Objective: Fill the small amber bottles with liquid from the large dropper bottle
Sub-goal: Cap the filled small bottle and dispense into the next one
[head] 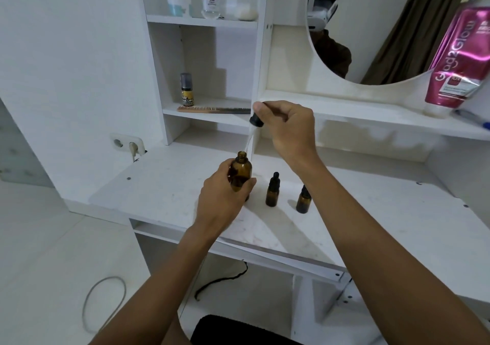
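Left hand (222, 193) gripped the large bottle (240, 175) upright at the desk (164, 185), right hand (289, 127) pinched the dropper (256, 120) tilted with its glass tip at the bottle's open mouth, while a capped small bottle (272, 192) and a second small bottle (303, 200) stood apart just to the right.

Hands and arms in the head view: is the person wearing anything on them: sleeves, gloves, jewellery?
Nothing shows. The left hand and right hand are ungloved, with no rings on the fingers in view. The left forearm and right forearm are bare to the frame's edge: no sleeves, watch or bracelet.
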